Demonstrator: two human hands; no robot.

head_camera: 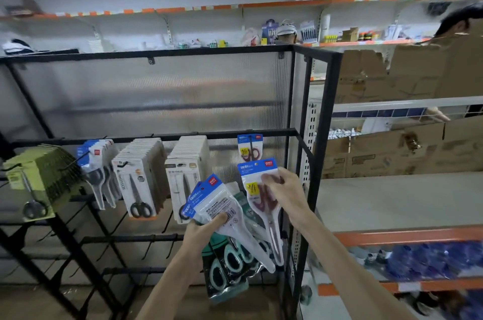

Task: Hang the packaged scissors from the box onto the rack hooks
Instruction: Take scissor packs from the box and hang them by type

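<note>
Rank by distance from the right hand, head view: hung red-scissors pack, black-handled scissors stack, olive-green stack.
1. Hung red-scissors pack: just above and left of the right hand.
2. Black-handled scissors stack: farther left.
3. Olive-green stack: far left.

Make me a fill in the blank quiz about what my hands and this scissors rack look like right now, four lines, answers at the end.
1. The right hand holds a single pack of scissors with ___ handles.
2. The left hand grips a bundle of packs with ___ top strips.
3. The hung pack sits directly ___ the single pack.
4. The rack frame is ___.
Missing words: red; blue; above; black.
</note>
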